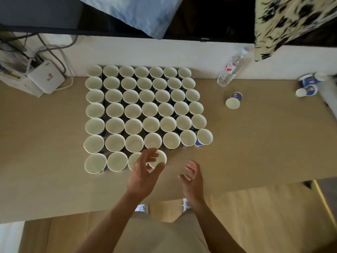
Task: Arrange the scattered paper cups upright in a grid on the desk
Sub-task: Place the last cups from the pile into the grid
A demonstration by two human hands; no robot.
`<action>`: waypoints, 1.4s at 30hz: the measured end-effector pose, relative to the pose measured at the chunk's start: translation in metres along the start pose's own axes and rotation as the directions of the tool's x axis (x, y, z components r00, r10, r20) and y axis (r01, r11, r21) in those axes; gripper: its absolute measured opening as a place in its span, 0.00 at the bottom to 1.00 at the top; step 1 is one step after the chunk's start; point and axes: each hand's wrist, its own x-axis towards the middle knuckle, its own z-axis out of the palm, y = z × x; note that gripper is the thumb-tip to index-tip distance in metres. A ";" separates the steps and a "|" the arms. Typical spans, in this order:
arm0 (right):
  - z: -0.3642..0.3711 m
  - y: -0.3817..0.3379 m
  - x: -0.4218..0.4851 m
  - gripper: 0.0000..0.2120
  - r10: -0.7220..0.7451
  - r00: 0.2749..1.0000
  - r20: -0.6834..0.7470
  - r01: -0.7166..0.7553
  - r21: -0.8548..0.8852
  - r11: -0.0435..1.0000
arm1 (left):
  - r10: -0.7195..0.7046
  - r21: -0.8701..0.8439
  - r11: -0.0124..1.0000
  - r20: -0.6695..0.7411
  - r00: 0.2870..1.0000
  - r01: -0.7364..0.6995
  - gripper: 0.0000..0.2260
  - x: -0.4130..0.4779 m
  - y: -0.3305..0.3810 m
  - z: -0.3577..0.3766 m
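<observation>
Several white paper cups with blue print stand upright in a grid (145, 114) on the beige desk (255, 143). The front row holds fewer cups than the rows behind it; its rightmost cup (160, 158) sits just past my left hand (144, 172). That hand hovers over the front row with fingers spread and relaxed, holding nothing. My right hand (193, 177) hangs open to the right of the front row, above bare desk. One cup (233, 100) lies tipped on its side at the right. Two more cups (308, 84) lie on their sides at the far right edge.
A clear plastic water bottle (230, 69) stands behind the tipped cup. A white router box (46, 77) with cables sits at the back left. A dark screen edge, blue cloth (142, 13) and patterned cloth (284, 21) hang over the back wall.
</observation>
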 end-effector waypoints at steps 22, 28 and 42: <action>-0.181 -0.105 0.316 0.30 -0.378 0.908 0.183 0.419 -0.372 0.828 | 0.035 0.051 0.998 -0.103 0.994 -0.030 0.12 0.090 0.129 0.175; -0.192 -0.127 0.421 0.39 -0.341 0.801 0.493 0.598 -0.679 0.425 | -0.049 0.001 0.999 -0.209 0.977 0.050 0.13 0.085 0.125 0.195; -0.173 -0.104 0.479 0.35 -0.285 0.644 0.709 0.763 -0.620 0.183 | -0.233 -0.067 0.972 -0.345 0.909 0.224 0.14 0.057 0.106 0.207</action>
